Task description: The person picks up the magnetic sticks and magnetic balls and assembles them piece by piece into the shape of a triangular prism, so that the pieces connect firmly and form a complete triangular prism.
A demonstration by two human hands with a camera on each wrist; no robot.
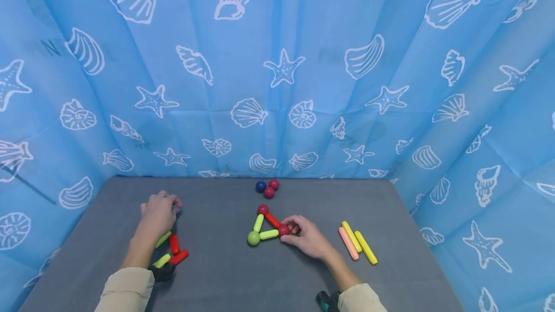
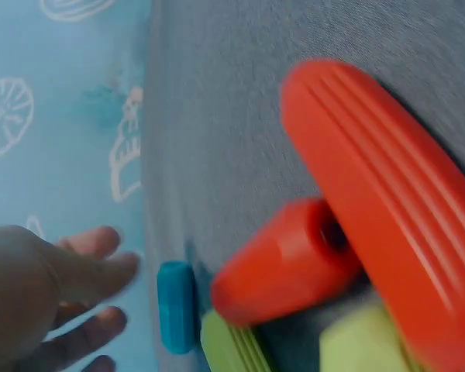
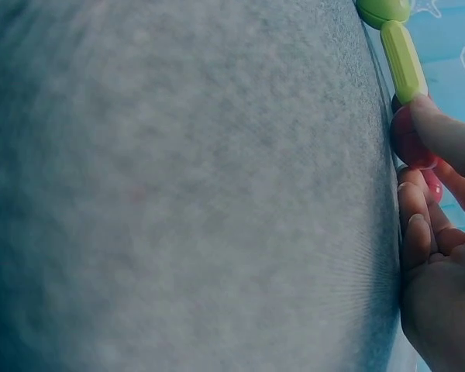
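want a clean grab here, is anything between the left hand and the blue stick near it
Nothing visible stands between the left hand and the blue stick: the left wrist view shows an unobstructed gap. There, the green stick and red sticks lie on the blue stick's far side from the hand.

Ball/rod triangle (image 1: 269, 234): crimson ball (image 1: 284, 230) 4 o'clock, pinched in R hand (image 1: 307, 238); 2nd crimson ball (image 1: 262, 210) 12; lime ball (image 1: 253, 238) 7; red rod (image 1: 272, 220), 2 lime rods (image 1: 258, 223) betw. Teal rod (image 2: 176, 308) nr L hand (image 1: 158, 212), triangle's 9 o'clock.
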